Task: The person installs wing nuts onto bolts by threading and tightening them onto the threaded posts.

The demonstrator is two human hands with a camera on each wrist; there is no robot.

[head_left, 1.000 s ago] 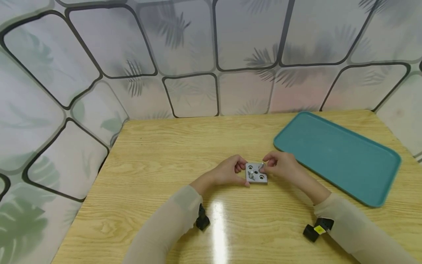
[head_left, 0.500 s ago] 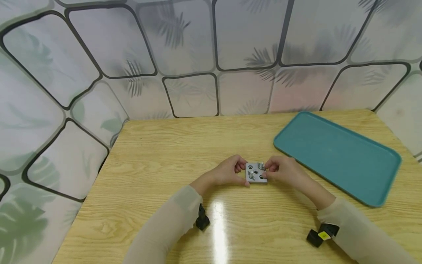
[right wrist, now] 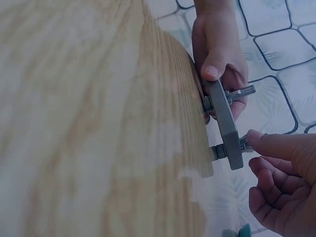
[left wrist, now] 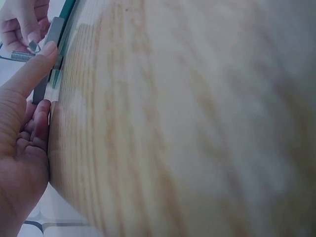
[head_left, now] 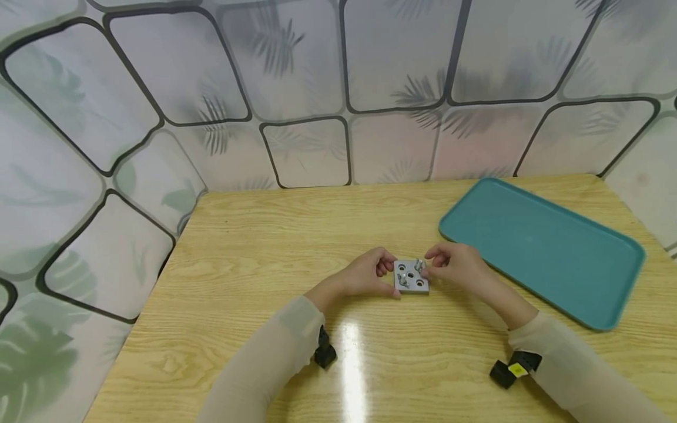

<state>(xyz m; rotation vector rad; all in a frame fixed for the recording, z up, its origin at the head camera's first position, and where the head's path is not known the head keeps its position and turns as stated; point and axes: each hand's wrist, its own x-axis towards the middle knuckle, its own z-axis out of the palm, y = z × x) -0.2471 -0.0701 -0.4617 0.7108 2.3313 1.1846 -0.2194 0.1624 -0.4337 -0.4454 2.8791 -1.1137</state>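
My left hand (head_left: 365,274) grips a small square metal plate (head_left: 411,288) by its left side, thumb at the near edge and fingers at the far one. Several round holes pierce the plate. Two threaded bolts pass through it, with heads below, as the right wrist view shows. One wing nut (head_left: 404,281) sits on the left bolt, whose thread (right wrist: 243,92) stands well out. At the far right corner, my right hand (head_left: 458,265) works a second wing nut (head_left: 419,265), thumb tip against its wing and the other fingers curled close by.
A teal tray (head_left: 539,247) lies at the right on the wooden table (head_left: 275,247), just beyond my right hand. A patterned wall (head_left: 307,153) rises behind the table. Black wrist cameras (head_left: 325,355) hang beneath both sleeves.
My right hand dips and draws back from the far right wing nut, then returns up to it. That wing nut has turned. My left hand and the plate stay in place.
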